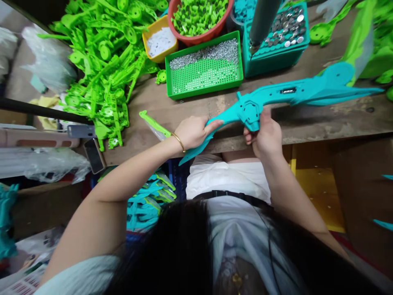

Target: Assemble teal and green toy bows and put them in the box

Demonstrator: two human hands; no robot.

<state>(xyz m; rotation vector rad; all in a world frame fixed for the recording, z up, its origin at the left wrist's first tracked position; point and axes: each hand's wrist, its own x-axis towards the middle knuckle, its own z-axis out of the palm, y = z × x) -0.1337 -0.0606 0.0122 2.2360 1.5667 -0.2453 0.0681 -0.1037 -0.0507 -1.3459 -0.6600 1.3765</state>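
A long teal plastic toy part lies across the wooden bench's front edge, with a round hub near its middle. My left hand grips its pointed lower end, index finger laid along it. My right hand holds the piece just under the hub. A thin gold bangle is on my left wrist.
A heap of bright green plastic parts fills the left of the bench. Behind stand a green tray of screws, a teal tray of metal discs, a red bowl, a yellow tub and a hanging screwdriver. A phone lies at left.
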